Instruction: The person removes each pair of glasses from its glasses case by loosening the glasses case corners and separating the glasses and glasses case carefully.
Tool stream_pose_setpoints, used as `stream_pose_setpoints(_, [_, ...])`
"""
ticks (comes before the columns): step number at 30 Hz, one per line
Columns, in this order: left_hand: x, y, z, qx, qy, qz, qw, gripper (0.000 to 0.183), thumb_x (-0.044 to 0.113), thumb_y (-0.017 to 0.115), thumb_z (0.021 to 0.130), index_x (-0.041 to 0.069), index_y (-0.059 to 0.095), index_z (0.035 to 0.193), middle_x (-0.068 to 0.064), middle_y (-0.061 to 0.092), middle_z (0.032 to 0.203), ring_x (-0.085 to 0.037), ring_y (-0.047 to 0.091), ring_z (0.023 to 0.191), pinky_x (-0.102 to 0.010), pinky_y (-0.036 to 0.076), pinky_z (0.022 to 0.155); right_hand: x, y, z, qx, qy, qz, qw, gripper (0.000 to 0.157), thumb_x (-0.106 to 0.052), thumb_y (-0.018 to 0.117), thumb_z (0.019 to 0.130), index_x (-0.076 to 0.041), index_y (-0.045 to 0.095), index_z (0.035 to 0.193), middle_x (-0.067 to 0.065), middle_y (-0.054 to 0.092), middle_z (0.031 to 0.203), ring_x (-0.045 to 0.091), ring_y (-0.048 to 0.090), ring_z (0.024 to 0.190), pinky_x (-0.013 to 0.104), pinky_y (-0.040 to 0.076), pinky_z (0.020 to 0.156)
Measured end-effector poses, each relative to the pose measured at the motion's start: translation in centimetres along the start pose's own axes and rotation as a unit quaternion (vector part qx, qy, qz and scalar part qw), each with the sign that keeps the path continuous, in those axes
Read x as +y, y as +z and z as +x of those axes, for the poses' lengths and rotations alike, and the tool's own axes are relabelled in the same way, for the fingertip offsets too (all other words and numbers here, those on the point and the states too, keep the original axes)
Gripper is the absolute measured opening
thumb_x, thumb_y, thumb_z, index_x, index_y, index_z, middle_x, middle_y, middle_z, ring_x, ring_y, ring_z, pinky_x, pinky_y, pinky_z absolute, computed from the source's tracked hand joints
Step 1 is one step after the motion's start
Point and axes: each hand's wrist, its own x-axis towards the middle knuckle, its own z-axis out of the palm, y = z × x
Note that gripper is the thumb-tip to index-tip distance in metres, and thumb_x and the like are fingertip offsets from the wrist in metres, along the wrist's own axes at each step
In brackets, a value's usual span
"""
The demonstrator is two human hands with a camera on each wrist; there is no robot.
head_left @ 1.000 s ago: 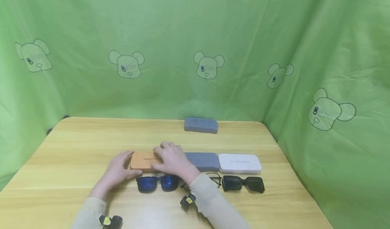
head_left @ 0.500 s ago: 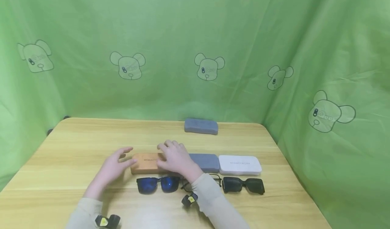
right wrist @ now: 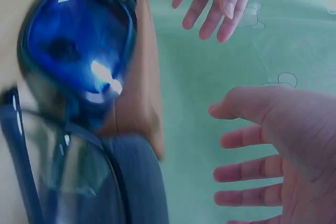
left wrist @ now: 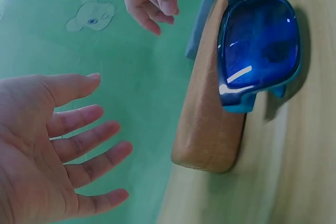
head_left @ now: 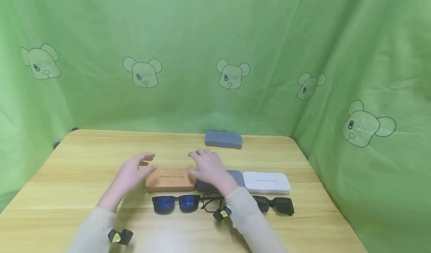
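An orange-brown glasses case (head_left: 171, 181) lies in a row with a blue-grey glasses case (head_left: 236, 176) and a white glasses case (head_left: 266, 182). Above its left end my left hand (head_left: 132, 172) hovers with fingers spread, as the left wrist view also shows. My right hand (head_left: 210, 167) is over the seam of the orange and blue-grey cases, its fingers extended and holding nothing in the right wrist view. In front of the row lie blue-lensed sunglasses (head_left: 176, 204), thin-framed eyeglasses (head_left: 212, 202) partly hidden by my right forearm, and black sunglasses (head_left: 282, 206).
Another blue-grey glasses case (head_left: 223, 139) sits near the back edge of the wooden table (head_left: 101, 152). Green curtain (head_left: 188, 28) with printed bear heads hangs behind and along both sides.
My left hand has come off the orange case's left end and risen. The right hand has shifted right and up, uncovering more of that case. The cases and glasses stay in place.
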Motion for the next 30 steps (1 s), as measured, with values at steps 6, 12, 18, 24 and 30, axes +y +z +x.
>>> stream_pose_setpoints(6, [1.1,-0.2,1.8,-0.018,0.037,0.033,0.9986,0.051,0.030,0.063,0.094,0.003,0.053,0.135,-0.020,0.058,0.135,-0.041,0.057,0.121,-0.057,0.046,0.102,2.2,-1.2,-0.7,-0.029,0.024,0.002,0.999,0.055,-0.041,0.065,0.089,-0.015,0.054,0.137,0.015,0.060,0.129,0.036,0.058,0.116,0.053,0.051,0.089])
stream_pose_setpoints(12, [2.1,-0.3,3.3,-0.033,0.066,0.082,0.9939,0.051,0.032,0.063,0.093,0.004,0.054,0.134,-0.018,0.060,0.134,-0.040,0.057,0.121,-0.057,0.046,0.103,4.3,-1.9,-0.8,-0.043,0.041,-0.019,0.998,0.059,-0.042,0.065,0.089,-0.013,0.052,0.138,0.017,0.058,0.130,0.038,0.057,0.114,0.056,0.051,0.090])
stream_pose_setpoints(18, [3.2,-0.1,5.0,-0.042,0.099,0.110,0.9881,0.052,0.036,0.062,0.094,0.007,0.054,0.136,-0.015,0.058,0.138,-0.038,0.056,0.123,-0.055,0.045,0.105,6.8,-2.7,-0.4,-0.058,0.078,-0.053,0.994,0.062,-0.046,0.064,0.089,-0.013,0.049,0.140,0.018,0.058,0.130,0.040,0.056,0.115,0.058,0.050,0.095])
stream_pose_setpoints(24, [3.9,0.4,6.9,-0.045,0.140,0.146,0.9782,0.054,0.039,0.062,0.094,0.008,0.054,0.137,-0.014,0.057,0.140,-0.036,0.054,0.128,-0.053,0.042,0.110,9.2,-3.2,0.1,-0.051,0.082,-0.048,0.994,0.067,-0.046,0.064,0.090,-0.007,0.047,0.141,0.023,0.055,0.132,0.043,0.054,0.119,0.059,0.047,0.101])
stream_pose_setpoints(30, [4.1,1.3,8.9,-0.048,0.176,0.173,0.9679,0.055,0.042,0.062,0.093,0.009,0.054,0.136,-0.013,0.057,0.140,-0.034,0.052,0.130,-0.052,0.039,0.113,12.0,-2.2,0.6,-0.081,0.088,-0.022,0.993,0.073,-0.043,0.065,0.090,-0.005,0.038,0.147,0.027,0.048,0.140,0.046,0.049,0.125,0.060,0.045,0.104])
